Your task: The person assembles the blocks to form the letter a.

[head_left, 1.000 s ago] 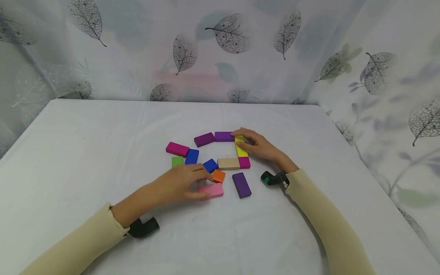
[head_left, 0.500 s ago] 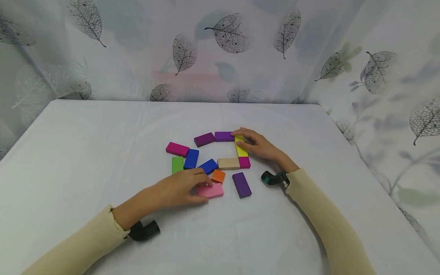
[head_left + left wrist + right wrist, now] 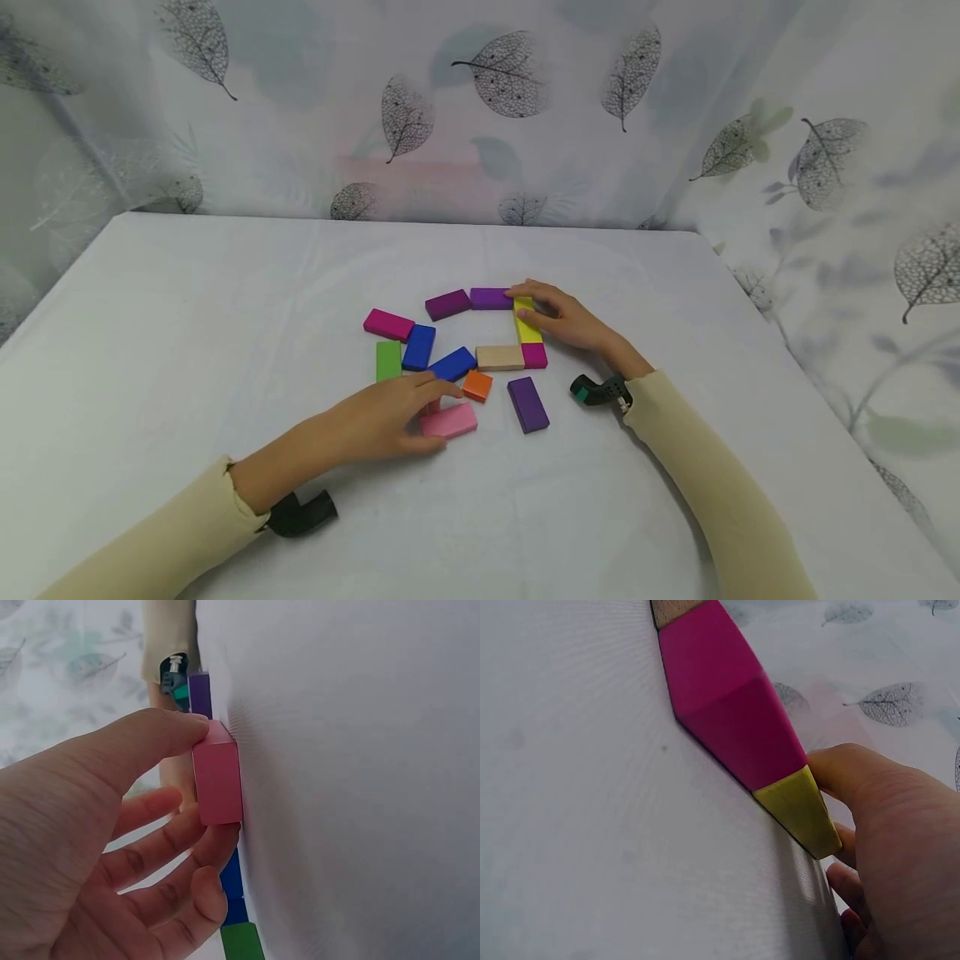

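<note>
As my left hand [image 3: 375, 422] draws pinched pink [image 3: 454, 420] away from orange [image 3: 477, 386], it looks movable; right hand [image 3: 567, 321] rests loosely on yellow [image 3: 530, 332].

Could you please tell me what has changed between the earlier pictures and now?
The pink rectangular block has moved slightly toward the person's left, away from the orange rectangular block, with the left hand, which now pinches it. The right hand stayed on the yellow rectangular block; the other blocks kept their places.
</note>
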`<state>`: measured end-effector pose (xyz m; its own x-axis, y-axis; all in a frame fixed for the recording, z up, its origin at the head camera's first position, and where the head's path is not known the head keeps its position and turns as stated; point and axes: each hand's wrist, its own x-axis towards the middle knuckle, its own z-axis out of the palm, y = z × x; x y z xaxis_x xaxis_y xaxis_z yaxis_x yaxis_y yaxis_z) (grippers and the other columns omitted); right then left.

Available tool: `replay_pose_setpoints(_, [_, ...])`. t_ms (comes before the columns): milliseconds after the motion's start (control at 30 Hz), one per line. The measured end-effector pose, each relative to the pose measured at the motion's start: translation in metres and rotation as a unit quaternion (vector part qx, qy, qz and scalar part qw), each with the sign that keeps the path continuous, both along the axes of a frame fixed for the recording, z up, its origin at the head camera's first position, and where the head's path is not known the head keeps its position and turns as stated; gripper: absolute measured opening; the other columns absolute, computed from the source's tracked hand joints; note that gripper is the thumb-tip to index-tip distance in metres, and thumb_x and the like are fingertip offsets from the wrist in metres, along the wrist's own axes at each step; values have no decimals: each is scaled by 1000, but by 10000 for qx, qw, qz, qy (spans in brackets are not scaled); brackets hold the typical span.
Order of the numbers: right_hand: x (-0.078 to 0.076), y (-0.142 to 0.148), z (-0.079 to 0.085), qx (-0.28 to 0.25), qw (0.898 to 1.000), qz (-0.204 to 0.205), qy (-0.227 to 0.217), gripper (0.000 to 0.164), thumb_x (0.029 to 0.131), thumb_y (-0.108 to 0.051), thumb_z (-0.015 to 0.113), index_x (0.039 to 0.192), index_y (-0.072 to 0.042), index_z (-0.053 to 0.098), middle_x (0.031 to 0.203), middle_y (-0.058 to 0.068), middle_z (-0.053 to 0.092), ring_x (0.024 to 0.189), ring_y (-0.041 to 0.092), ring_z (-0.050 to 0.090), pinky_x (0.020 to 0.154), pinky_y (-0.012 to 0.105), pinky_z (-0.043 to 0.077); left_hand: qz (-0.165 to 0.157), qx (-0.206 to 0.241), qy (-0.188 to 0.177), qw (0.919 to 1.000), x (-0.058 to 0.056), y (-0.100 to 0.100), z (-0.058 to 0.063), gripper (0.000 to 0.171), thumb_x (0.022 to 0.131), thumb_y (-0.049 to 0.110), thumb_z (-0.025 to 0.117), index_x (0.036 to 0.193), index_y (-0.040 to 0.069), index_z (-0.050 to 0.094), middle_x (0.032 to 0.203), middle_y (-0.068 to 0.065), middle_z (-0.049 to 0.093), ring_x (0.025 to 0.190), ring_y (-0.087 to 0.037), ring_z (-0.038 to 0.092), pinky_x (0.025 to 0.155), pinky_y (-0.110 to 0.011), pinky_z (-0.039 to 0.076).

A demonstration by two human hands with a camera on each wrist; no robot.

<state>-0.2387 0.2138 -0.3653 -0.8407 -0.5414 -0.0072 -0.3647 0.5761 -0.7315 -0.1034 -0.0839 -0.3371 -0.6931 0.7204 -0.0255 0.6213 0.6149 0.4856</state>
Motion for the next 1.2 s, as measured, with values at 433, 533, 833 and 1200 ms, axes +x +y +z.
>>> replay_pose_setpoints(433, [18,-8,25,35,10000,37,-3,41,100,-9,53,139,1,49,151,20,38,148,37,15,117,55,13,236,184,-207,9993,10,-13,-2,59,86,27,73,138,14,50,96,6,55,84,-7,52,71,-22,50])
replay_pose_setpoints(533, [18,-8,25,43,10000,45,-4,41,100,-10,53,139,0,49,151,20,37,148,36,15,117,55,12,296,214,-218,9991,11,-16,-2,57,85,26,74,136,13,51,95,6,54,82,-7,52,71,-23,49])
replay_pose_setpoints(833, [3,-1,3,-29,10000,44,59,42,100,-15,54,141,-5,50,152,15,39,149,31,14,118,54,11,404,196,-182,9988,11,-27,-2,60,83,29,76,136,15,52,104,6,56,84,-5,53,71,-23,49])
replay_pose_setpoints(1200, [-9,7,-12,69,9999,25,121,43,100,-24,55,142,-16,51,153,8,38,149,27,14,118,54,13,-537,419,-741,9949,-4,-43,-6,68,76,18,67,141,28,48,145,8,43,132,-18,42,98,-44,48])
